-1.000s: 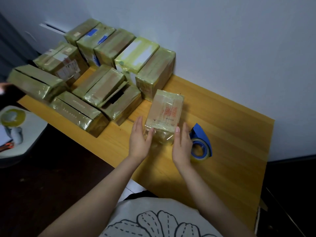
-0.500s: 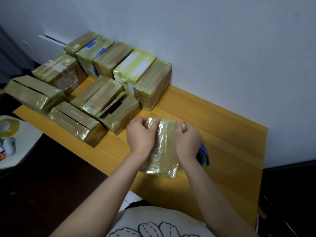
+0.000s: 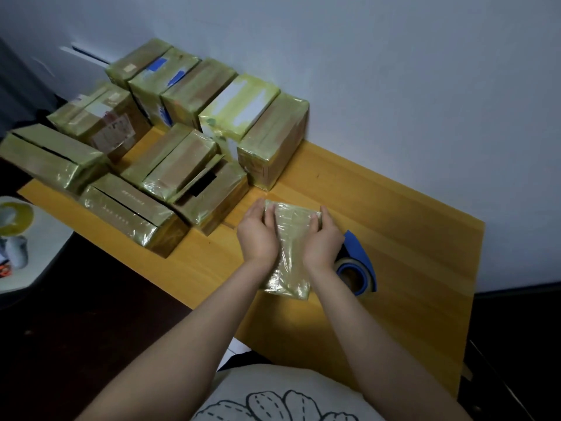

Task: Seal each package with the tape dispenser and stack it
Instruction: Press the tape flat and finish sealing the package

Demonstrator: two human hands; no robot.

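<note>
Fabric of a pale shirt with a dark line drawing fills the bottom of the view, and two bare forearms extend from it over the near edge of the yellow wooden counter. Both hands hold a small oblong package wrapped in shiny yellowish-clear tape. It sits about midway along the counter, pointing lengthwise from the near edge towards the wall; whether its near end rests on the wood I cannot tell. The left hand grips its left side and the right hand its right side, the fingers of each curled over the far end. Just beside the right hand, towards the counter's right edge, lies a blue tape dispenser holding a roll of tape, partly hidden behind the right wrist. Beyond the left hand, towards the left corner, stands a cluster of tape-wrapped brown cardboard boxes. Among them is a box with a dark gap under a raised flap. Farther back, a row of five wrapped boxes stands along the far edge by the pale wall, and among these is a box with white patches on its top. Off the left corner, lower down, a white side surface carries a yellowish tape roll.
</note>
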